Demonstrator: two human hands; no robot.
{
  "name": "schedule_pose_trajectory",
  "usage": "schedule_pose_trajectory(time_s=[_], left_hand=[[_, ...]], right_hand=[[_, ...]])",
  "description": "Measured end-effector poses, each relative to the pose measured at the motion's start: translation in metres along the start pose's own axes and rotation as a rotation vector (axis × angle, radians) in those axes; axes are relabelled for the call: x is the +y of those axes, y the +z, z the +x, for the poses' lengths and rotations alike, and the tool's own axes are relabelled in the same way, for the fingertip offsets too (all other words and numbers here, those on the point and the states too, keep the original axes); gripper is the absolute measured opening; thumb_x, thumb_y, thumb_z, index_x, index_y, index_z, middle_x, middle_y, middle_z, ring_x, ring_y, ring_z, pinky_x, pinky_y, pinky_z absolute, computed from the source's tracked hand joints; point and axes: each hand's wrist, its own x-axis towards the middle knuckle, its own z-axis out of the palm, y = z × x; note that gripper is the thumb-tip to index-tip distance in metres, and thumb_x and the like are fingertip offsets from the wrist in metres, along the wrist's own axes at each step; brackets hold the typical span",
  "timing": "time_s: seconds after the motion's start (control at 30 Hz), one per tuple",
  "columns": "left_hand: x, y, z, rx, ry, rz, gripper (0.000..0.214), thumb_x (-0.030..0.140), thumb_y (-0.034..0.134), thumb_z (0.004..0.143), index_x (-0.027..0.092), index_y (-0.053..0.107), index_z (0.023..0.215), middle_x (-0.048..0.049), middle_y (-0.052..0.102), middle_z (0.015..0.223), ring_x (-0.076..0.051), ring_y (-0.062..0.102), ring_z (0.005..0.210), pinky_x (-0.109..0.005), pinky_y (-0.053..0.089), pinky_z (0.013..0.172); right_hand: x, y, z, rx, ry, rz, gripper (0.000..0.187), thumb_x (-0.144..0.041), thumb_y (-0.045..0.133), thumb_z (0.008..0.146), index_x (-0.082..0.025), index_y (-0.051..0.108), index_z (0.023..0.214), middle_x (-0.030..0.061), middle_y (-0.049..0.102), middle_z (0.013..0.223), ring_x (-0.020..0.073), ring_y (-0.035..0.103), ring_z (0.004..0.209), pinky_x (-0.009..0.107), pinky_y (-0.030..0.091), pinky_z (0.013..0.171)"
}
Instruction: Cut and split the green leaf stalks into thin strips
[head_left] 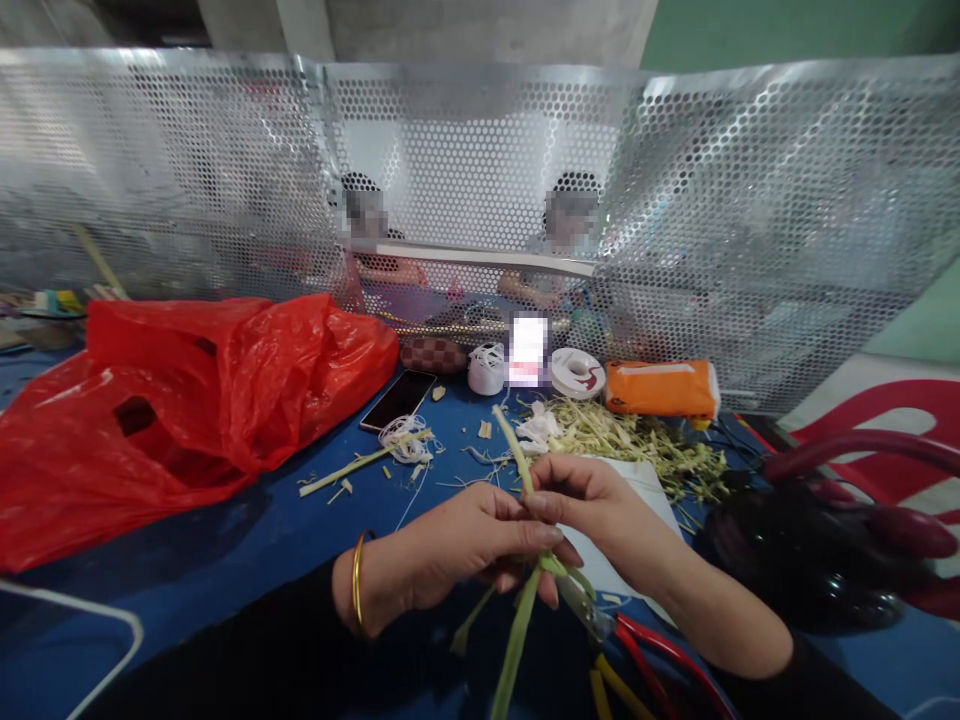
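My left hand [476,535] and my right hand [592,500] meet above the near middle of the blue table. Both are closed, fingertips pinching a pale green plant strip [514,640]. One end of the strip rises above the fingers, and a longer flat length hangs below them. Several thinner green pieces stick out around the fingers. Just under my right hand lies a tool with red handles [652,640], its metal head partly behind the green pieces. The exact spot where the fingertips grip is partly hidden by the thumbs.
A red plastic bag [225,400] covers the left. Behind my hands are a phone [397,400], tangled white thread [409,440], a white spool [576,375], an orange packet [660,388] and plant scraps [637,440]. A perforated metal screen [472,160] stands behind; two people sit beyond it.
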Motion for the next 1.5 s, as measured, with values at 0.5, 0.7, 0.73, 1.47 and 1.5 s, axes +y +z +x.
schedule_pose_trajectory(time_s=[0.5,0.7,0.73,1.47,1.5], left_hand=[[0.004,0.000,-0.002,0.016,0.036,0.036,0.032,0.042,0.064,0.076,0.015,0.074,0.091,-0.0041,0.069,0.070,-0.005,0.041,0.045,-0.019,0.028,0.046],[0.007,0.005,-0.003,0.046,0.077,0.135,0.029,0.041,0.062,0.078,0.014,0.073,0.080,-0.0033,0.069,0.070,-0.005,0.043,0.045,-0.020,0.034,0.048],[0.007,0.006,-0.003,0.022,0.078,0.134,0.028,0.040,0.062,0.079,0.014,0.073,0.082,-0.0032,0.068,0.069,-0.006,0.045,0.046,-0.020,0.035,0.048],[0.009,-0.004,0.001,0.265,0.187,-0.164,0.032,0.043,0.060,0.078,0.012,0.069,0.082,-0.0049,0.068,0.073,-0.006,0.049,0.049,-0.017,0.026,0.041],[0.009,-0.004,0.001,0.271,0.184,-0.167,0.032,0.043,0.061,0.078,0.012,0.069,0.080,-0.0053,0.068,0.075,-0.005,0.049,0.049,-0.018,0.027,0.041]], right_hand=[[0.002,0.015,-0.007,0.265,-0.185,0.107,0.022,-0.030,0.068,0.077,-0.019,0.052,0.066,-0.0067,0.048,0.056,0.0055,0.037,0.043,0.018,0.030,0.039],[0.003,0.014,-0.009,0.351,-0.299,-0.078,0.020,-0.024,0.064,0.079,-0.019,0.053,0.064,-0.0047,0.046,0.061,0.0094,0.041,0.056,0.022,0.034,0.050],[0.003,0.014,-0.009,0.357,-0.306,-0.107,0.019,-0.023,0.063,0.079,-0.019,0.053,0.064,-0.0046,0.046,0.061,0.0097,0.040,0.056,0.022,0.034,0.050],[-0.017,-0.017,-0.002,-0.082,-0.201,-0.454,0.010,-0.027,0.060,0.086,-0.019,0.066,0.085,0.0006,0.065,0.077,0.0154,0.059,0.074,0.027,0.046,0.072],[-0.016,-0.016,-0.001,-0.042,-0.230,-0.510,0.009,-0.025,0.059,0.086,-0.019,0.066,0.085,0.0008,0.065,0.076,0.0156,0.059,0.073,0.027,0.046,0.070]])
